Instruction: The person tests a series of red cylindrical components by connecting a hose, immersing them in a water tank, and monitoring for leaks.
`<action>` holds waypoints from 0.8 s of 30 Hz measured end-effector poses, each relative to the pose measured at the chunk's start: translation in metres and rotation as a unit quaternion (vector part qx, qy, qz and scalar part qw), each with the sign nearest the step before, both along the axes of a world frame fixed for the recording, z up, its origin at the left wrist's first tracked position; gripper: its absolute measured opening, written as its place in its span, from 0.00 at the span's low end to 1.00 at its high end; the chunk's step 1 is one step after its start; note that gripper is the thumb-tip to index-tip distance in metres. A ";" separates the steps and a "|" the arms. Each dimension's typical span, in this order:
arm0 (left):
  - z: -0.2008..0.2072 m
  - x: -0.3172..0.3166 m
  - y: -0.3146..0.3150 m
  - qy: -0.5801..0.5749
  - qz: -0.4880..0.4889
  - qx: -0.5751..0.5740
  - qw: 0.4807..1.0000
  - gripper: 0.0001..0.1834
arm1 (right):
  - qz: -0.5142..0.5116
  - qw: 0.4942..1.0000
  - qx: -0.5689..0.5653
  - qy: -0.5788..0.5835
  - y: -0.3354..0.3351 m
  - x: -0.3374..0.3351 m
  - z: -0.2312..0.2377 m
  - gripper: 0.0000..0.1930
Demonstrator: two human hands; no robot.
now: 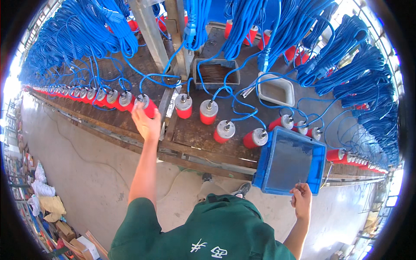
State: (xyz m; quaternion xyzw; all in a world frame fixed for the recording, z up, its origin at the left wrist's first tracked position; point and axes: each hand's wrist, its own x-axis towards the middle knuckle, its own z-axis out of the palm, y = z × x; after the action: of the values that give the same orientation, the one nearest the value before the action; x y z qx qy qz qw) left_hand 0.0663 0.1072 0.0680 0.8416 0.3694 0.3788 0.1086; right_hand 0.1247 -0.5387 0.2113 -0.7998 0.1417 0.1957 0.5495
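Observation:
My left hand (146,122) is closed round the near side of a red cylinder (151,108) with a round grey metal cap, at the front edge of the bench. A blue cable rises from that cap. Just over the near right corner of a blue plastic tray (263,170), my right hand (301,200) has its fingers pinched together. Something small and dark seems to stick out of the pinch, too small to name. To the right of my left hand stand more capped red cylinders (183,112), each with its blue cable.
A long row of red cylinders (100,97) lines the bench edge at left. Thick coils of blue cable (242,26) hang above. Behind the cylinders sit a grey bin (236,82) of thin brown pieces and a white tray (289,92). A metal post (149,34) rises from the bench.

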 end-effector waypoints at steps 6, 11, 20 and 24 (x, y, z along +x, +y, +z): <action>0.018 0.064 -0.047 -0.023 -0.237 -0.106 0.965 0.51 | 0.059 0.997 -0.045 0.009 -0.001 0.006 -0.005 0.18; 0.021 0.094 -0.033 0.141 -0.210 -0.180 0.951 0.49 | 0.090 0.992 -0.038 0.075 0.005 0.003 0.016 0.21; 0.016 -0.006 -0.123 -0.075 -0.051 -0.304 0.948 0.38 | 0.178 0.983 -0.042 0.016 -0.043 0.010 -0.008 0.16; 0.050 -0.051 -0.206 -0.195 -0.060 -0.495 0.845 0.32 | 0.218 0.975 -0.025 -0.015 -0.052 0.032 -0.003 0.12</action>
State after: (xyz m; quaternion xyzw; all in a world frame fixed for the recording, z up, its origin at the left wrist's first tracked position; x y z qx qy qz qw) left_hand 0.0157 -0.0987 0.1184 0.6054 0.4277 0.2943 0.6032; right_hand 0.1562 -0.5907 0.2080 -0.8279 -0.0398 0.2952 0.4752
